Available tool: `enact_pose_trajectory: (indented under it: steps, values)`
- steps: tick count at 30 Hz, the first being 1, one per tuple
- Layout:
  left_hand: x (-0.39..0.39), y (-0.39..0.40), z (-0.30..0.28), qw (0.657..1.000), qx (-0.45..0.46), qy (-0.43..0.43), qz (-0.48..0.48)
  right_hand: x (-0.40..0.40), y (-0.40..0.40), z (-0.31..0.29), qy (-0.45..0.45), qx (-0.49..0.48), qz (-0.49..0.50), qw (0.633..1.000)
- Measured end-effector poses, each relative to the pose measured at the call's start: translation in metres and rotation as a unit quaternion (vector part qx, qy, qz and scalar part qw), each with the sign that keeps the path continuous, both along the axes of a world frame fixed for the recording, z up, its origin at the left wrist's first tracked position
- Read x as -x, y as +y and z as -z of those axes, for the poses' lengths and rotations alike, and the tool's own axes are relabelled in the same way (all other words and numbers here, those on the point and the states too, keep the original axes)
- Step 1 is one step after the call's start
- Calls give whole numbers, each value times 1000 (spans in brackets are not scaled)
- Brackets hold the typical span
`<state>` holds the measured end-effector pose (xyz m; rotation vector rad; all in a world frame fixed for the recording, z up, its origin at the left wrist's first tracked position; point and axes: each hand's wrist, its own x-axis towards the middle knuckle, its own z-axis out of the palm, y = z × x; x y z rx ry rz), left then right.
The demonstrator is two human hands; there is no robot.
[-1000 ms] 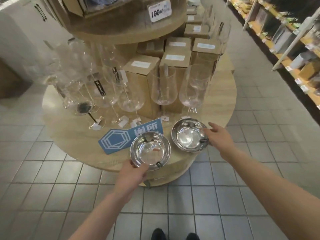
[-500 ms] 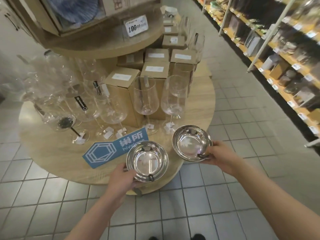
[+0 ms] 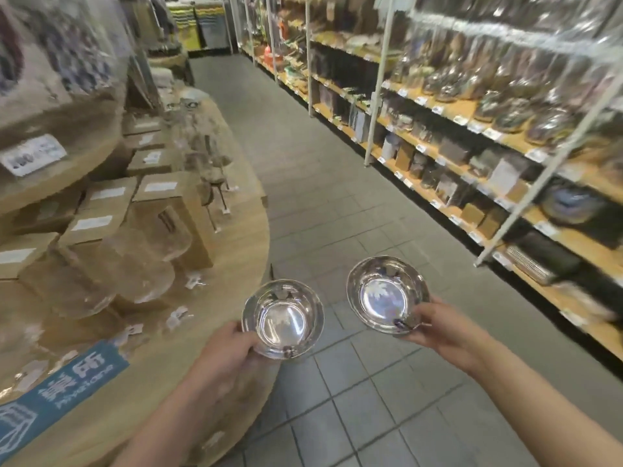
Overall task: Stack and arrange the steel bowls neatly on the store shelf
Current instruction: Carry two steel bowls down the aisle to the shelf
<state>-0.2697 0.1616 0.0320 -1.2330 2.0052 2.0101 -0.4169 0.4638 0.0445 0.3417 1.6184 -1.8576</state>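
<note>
I hold two shiny steel bowls in the air over the tiled aisle. My left hand [image 3: 226, 348] grips the near rim of the left bowl [image 3: 283, 319], just off the edge of the round wooden display table [image 3: 236, 237]. My right hand [image 3: 441, 328] pinches the near-right rim of the right bowl [image 3: 387, 294], which tilts a little toward me. Both bowls face up and are empty. The two bowls are apart, not touching. A long store shelf [image 3: 472, 129] runs along the right side of the aisle.
The round table carries wine glasses [image 3: 135, 264], brown cardboard boxes [image 3: 161, 210] and a blue sign [image 3: 64, 389]. An upper tier with a price tag [image 3: 32, 156] hangs at left. The right shelf is packed with goods behind white uprights. Grey tile floor [image 3: 337, 203] stretches ahead.
Both bowls have been lifted off the round table and carried right, over the floor. My view has swung right, toward the aisle and the long shelf.
</note>
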Motion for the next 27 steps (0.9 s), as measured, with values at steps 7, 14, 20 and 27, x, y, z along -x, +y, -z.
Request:
enact_pose_trajectory:
  steps: [7, 14, 20, 27]
  values:
    - [111, 71, -3, 998, -28, 15, 61, 46, 94, -4, 10, -35, 95, 995]
    - [205, 109, 2, 992, -61, 27, 111, 99, 131, 5, 49, -34, 173, 983]
    - [313, 117, 21, 985, -63, 52, 152, 177, 137, 24, 64, -24, 231, 971]
    - [466, 111, 19, 979, -68, 56, 184, 303, 123, 25, 78, -37, 252, 964]
